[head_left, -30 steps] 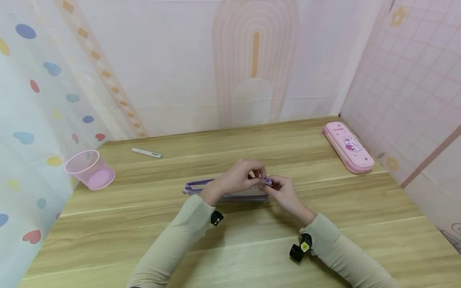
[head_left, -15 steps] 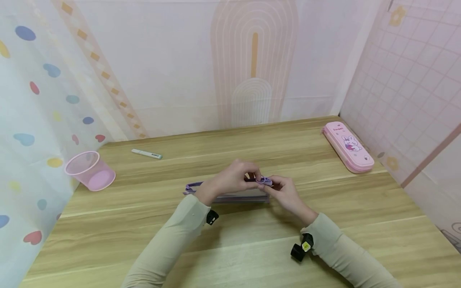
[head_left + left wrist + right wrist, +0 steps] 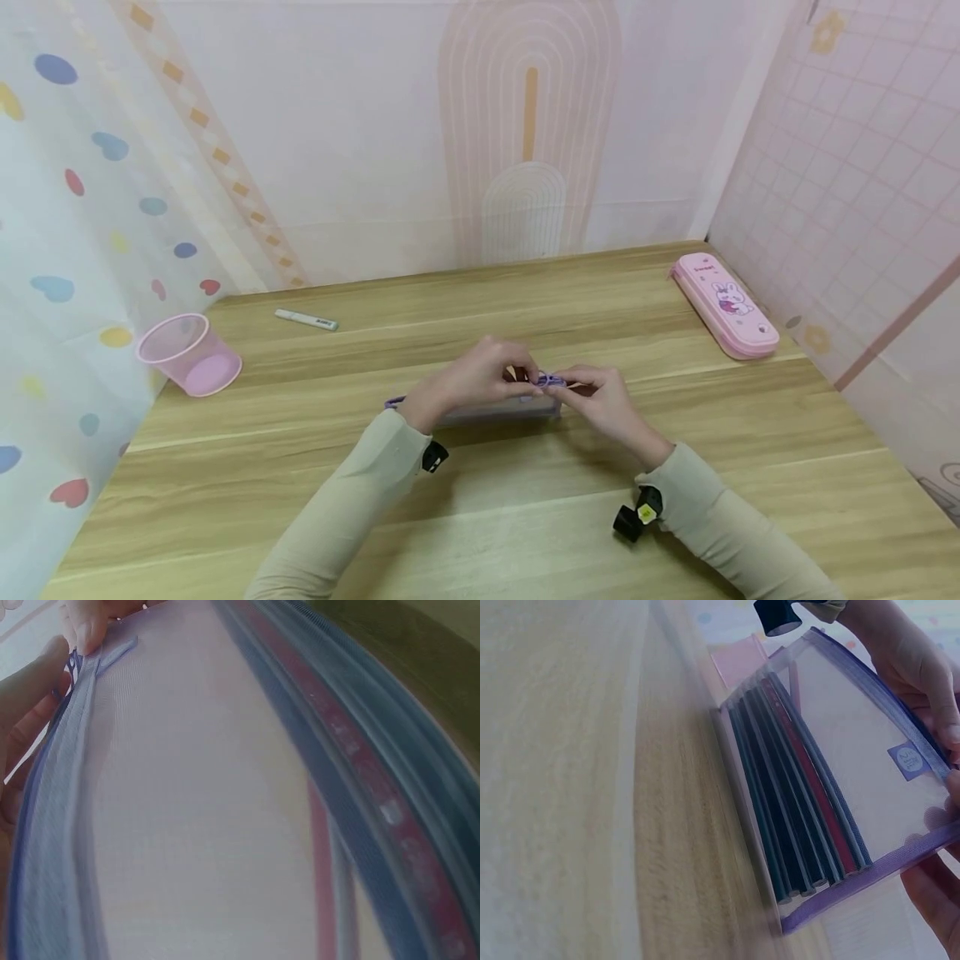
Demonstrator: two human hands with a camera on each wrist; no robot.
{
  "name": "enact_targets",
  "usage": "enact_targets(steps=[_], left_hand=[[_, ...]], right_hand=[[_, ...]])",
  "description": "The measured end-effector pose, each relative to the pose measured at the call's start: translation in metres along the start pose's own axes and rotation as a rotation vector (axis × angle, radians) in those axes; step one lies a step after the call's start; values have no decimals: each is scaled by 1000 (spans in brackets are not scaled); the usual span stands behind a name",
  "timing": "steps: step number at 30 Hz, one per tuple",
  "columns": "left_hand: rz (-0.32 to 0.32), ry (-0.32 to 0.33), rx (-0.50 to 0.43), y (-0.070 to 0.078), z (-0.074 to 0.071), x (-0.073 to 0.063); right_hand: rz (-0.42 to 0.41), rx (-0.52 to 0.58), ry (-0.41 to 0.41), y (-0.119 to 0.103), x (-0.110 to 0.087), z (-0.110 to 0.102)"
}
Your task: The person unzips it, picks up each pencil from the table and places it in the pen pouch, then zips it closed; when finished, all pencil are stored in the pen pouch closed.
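A see-through mesh pencil case (image 3: pixel 498 410) with purple trim stands on the table in the head view, held at its top right corner by both hands. My left hand (image 3: pixel 480 375) pinches the zippered top edge between thumb and fingers. Close beside it, my right hand (image 3: pixel 603 402) pinches the corner of the same edge. Several dark pencils (image 3: pixel 769 787) and a red one (image 3: pixel 817 791) lie along the bottom of the case in the right wrist view. A small purple label (image 3: pixel 910 760) sits below the zipper. Fingers partly hide the zipper's end.
A pink pencil box (image 3: pixel 727 307) with a rabbit picture lies at the back right. At the left stands a pink mesh cup (image 3: pixel 187 354), tilted in view. A pale marker (image 3: pixel 306 319) lies behind on the wooden table (image 3: pixel 525 508). Patterned cloth surrounds the table.
My left hand and forearm have shifted slightly left and down. The case's top opening, gaping at its left end earlier, now shows much narrower. Cup, marker and pencil box stay put.
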State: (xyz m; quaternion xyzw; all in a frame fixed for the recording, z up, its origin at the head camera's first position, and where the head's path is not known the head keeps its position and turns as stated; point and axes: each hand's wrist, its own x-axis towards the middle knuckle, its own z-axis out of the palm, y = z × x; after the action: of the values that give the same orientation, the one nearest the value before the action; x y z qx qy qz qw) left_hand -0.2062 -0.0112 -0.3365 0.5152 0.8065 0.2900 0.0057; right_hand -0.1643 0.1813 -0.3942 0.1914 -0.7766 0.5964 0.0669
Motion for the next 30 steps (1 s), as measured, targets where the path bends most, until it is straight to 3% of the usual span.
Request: enact_targets(steps=[3,8,13,18,25,30], left_hand=[[8,10,40,1,1,-6],[41,33,88,5,1,-14],[27,26,104,8,-2,-26],[3,46,94,3,-7,-45],[-40,94,40,-4,-15,-77],[-95,147,33,-6,-22,-102]], right_hand=[[19,-11,-16,-1,-2,0],[-20,-20,-26,-2,-5,1],[-29,-43,-27,-4,-10,0],[14,-67,-3,-3,-17,-10],[-14,-89,0,0,-22,-30],[10,-91,-4,0,-24,-43]])
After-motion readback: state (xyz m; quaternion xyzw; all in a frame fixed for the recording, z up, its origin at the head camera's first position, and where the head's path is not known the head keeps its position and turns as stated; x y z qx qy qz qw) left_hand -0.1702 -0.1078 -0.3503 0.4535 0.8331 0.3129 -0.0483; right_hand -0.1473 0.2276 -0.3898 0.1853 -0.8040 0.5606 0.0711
